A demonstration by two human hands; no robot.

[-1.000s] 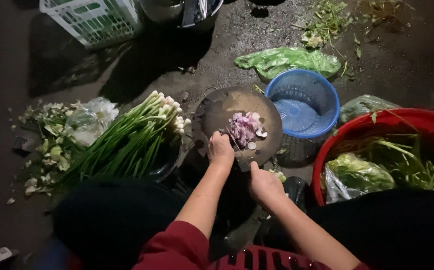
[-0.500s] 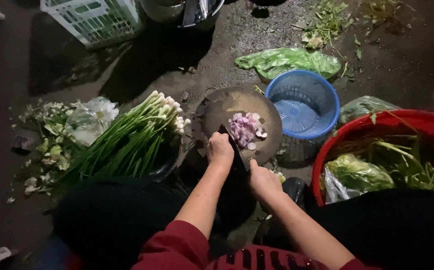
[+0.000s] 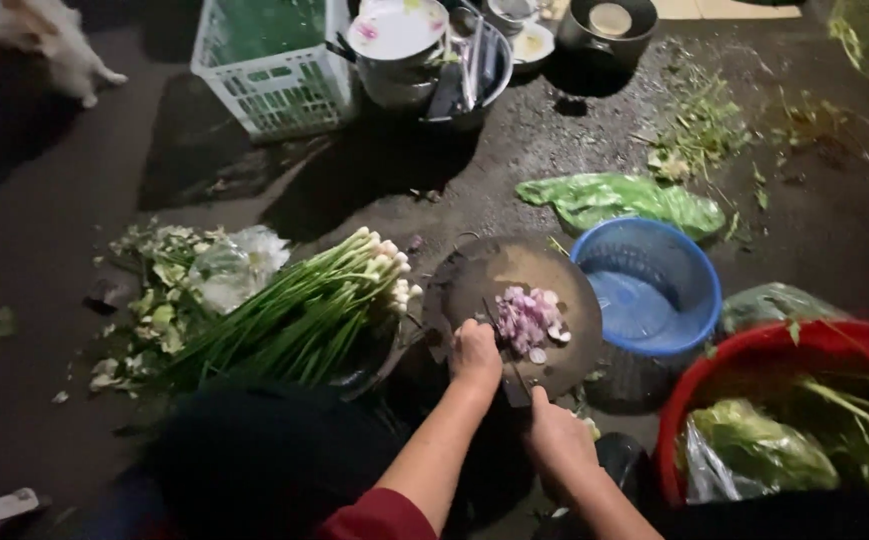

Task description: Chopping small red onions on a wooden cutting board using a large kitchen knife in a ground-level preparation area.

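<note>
Left hand sits at the lower centre of the frame, fingers curled down on the near edge of the round chopping board. It touches the board right beside the knife. Can't tell if it pins anything underneath.

Right hand is just below and right of it, closed around the knife handle. The dark blade runs up and left from that fist onto the board and ends beside the left hand.

Chopped purple shallots lie in a small heap right of centre on the board, just right of the blade. A few loose slices sit at the heap's lower right edge.

Spring onions lie in a bundle left of the board, white ends pointing toward it and nearly touching its rim. Trimmings and a clear plastic bag are piled further left.

Blue basket sits just right of the board, rims close together. Red basin with leafy greens fills the lower right corner. Green plastic bag lies on the ground above the blue basket.

White crate is at upper left of centre, with stacked pots and plates right beside it at the top.
</note>
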